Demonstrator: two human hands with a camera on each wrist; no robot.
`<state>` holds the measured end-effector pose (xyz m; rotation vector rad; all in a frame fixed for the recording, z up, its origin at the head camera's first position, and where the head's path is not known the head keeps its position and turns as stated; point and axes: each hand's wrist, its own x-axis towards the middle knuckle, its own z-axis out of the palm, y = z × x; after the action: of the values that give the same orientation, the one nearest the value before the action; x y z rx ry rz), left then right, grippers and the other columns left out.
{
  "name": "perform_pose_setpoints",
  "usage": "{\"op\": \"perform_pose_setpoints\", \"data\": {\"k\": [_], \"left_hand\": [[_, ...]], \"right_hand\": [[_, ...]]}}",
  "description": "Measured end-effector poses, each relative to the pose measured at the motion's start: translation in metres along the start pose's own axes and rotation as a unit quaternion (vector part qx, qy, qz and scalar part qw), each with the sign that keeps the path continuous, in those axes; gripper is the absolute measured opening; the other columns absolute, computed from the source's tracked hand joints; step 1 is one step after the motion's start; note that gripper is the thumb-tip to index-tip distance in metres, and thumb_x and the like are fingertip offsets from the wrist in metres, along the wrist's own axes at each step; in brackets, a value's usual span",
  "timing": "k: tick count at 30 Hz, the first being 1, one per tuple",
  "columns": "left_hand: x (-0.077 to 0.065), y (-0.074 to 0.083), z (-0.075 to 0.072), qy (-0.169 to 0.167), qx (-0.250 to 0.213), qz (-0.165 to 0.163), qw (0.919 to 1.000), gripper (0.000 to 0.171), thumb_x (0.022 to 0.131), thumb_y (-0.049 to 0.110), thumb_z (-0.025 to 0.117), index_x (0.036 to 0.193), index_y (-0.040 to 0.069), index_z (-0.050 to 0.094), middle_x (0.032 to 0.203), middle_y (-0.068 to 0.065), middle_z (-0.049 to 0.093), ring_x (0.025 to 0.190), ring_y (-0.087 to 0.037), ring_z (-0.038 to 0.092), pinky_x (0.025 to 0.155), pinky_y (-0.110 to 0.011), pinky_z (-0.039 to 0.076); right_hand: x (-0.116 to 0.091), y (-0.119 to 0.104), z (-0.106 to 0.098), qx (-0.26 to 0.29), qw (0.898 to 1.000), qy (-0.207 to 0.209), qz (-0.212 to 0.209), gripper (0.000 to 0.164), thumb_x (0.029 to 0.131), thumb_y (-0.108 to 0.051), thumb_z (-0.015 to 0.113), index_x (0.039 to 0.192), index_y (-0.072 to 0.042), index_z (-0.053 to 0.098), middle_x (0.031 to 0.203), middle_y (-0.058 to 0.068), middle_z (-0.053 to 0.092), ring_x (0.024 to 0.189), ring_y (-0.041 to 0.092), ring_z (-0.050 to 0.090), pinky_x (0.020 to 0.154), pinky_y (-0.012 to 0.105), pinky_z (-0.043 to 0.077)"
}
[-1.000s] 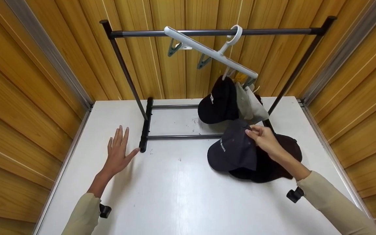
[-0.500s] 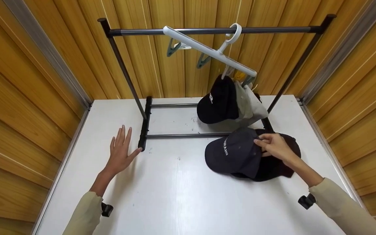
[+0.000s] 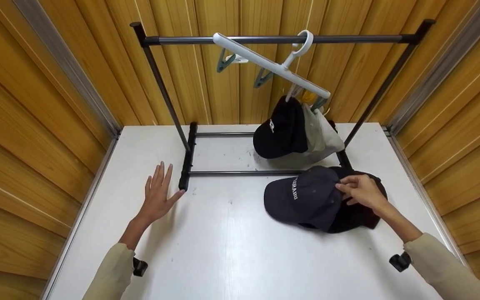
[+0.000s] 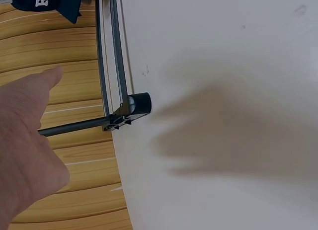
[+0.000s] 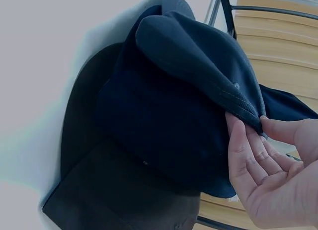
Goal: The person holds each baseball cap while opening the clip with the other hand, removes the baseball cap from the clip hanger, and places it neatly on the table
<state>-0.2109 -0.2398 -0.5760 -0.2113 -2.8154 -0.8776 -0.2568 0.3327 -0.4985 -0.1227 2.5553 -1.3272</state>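
Observation:
My right hand pinches the back edge of a dark navy baseball cap with white lettering. In the right wrist view, the thumb lies on top of the cap's edge and the fingers reach beneath it. The cap's brim points left, and its crown overlaps a black cap and other dark headwear piled on the table. My left hand has its fingers spread over the table, its thumb near the left foot of a rack. Nothing is in it.
A white clip hanger hangs from the rack's top bar. Clipped at its right end are a black cap, a grey-green cap and a whitish cap. Two green clips dangle further left. Wooden panels enclose the white table.
The navy cap has come down onto the pile and turned flatter, showing more of its lettering. My right hand has shifted right and lower with its edge. The left hand stays nearly still.

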Motion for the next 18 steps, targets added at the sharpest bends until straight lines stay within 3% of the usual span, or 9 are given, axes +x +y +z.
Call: {"op": "perform_pose_setpoints", "data": {"k": [4, 12, 18], "left_hand": [[0.003, 0.003, 0.007, -0.008, -0.006, 0.005, 0.9999, 0.086, 0.097, 0.030, 0.068, 0.161, -0.001, 0.020, 0.169, -0.029, 0.008, 0.157, -0.049, 0.006, 0.122, -0.070, 0.002], [0.022, 0.020, 0.015, -0.035, -0.031, 0.028, 0.9985, 0.085, 0.098, 0.029, 0.067, 0.162, 0.000, 0.019, 0.170, -0.027, 0.009, 0.158, -0.045, 0.005, 0.122, -0.068, 0.003], [0.050, 0.047, 0.014, -0.055, -0.027, 0.083, 0.9947, 0.074, 0.100, 0.024, 0.065, 0.159, -0.001, 0.029, 0.167, -0.026, 0.023, 0.157, -0.046, 0.013, 0.121, -0.070, 0.008]], "right_hand": [[0.001, 0.003, -0.003, 0.003, 1.000, 0.001, 0.002, 0.041, 0.100, -0.014, 0.066, 0.123, 0.019, 0.060, 0.099, 0.022, 0.077, 0.071, 0.011, 0.073, 0.064, 0.030, 0.063], [0.001, 0.003, -0.010, 0.006, 1.000, 0.007, -0.005, 0.037, 0.101, -0.013, 0.064, 0.126, 0.015, 0.061, 0.096, 0.016, 0.078, 0.074, 0.013, 0.075, 0.064, 0.029, 0.062], [0.000, -0.004, -0.011, -0.010, 0.997, 0.059, -0.049, 0.026, 0.102, -0.009, 0.060, 0.118, 0.011, 0.068, 0.088, 0.017, 0.077, 0.068, 0.008, 0.074, 0.059, 0.025, 0.060]]}}
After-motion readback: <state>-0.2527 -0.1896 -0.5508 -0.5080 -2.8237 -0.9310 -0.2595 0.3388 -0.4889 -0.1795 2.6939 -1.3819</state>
